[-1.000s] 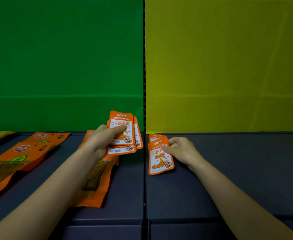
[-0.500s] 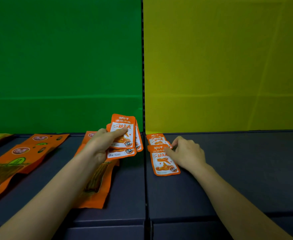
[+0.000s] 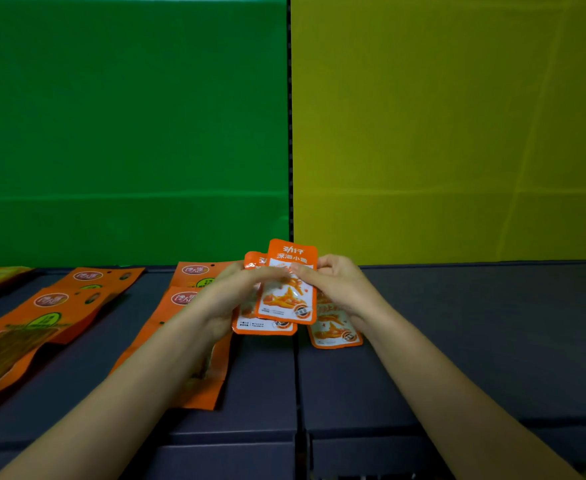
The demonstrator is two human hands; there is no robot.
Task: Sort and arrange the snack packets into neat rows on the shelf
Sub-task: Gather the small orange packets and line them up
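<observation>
Big stuff first: a green back panel (image 3: pixel 128 133) and a yellow back panel (image 3: pixel 457 133) stand behind a dark grey flat shelf (image 3: pixel 492 341). On the green side, the long orange pouches with clear windows (image 3: pixel 42 323) lie in two overlapping piles. They're roughly lined up, but not really neat rows yet imo.

On the yellow side only one laid-down packet (image 3: pixel 336 336) shows by the seam, partly under the right wrist. Can't tell if more sit beneath it. So I'd call the job early-ish: that row is barely begun, with plenty left.

The small orange-and-white glossy snack packets (image 3: pixel 263 325) are up above the seam, fanned in the left hand (image 3: pixel 229 296), whose fingers curl round them. The right hand (image 3: pixel 336 285) pinches the front packet (image 3: pixel 288 299) by its edge, thumb on top. They're flat, slick sachets with a white label and an orange food picture, probably slippery.
</observation>
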